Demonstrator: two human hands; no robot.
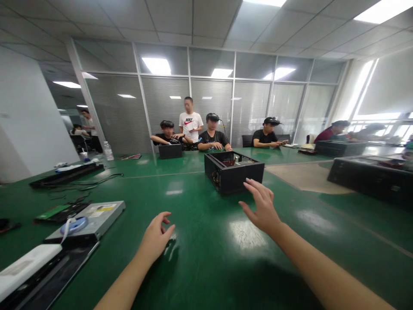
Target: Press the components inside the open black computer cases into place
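My right hand (260, 206) is raised over the green table with its fingers apart, nearest to the black computer case (237, 180). Its fingertips overlap the case's front lower corner in view; whether they touch it I cannot tell. The case lies on its side with the top uncovered, and some inner parts show. My left hand (158, 237) hovers low above the table, fingers loosely curled and thumb apart, with nothing in it. To its left lies a silver optical drive (108, 212) with a blue round piece (75, 225) on top.
A white power strip (29, 262) and a green circuit board (56, 213) lie at the left, near a long black panel (67, 174) and loose cables. Another black case (371, 178) stands at right on a brown sheet (303, 175). Several people sit or stand across the table.
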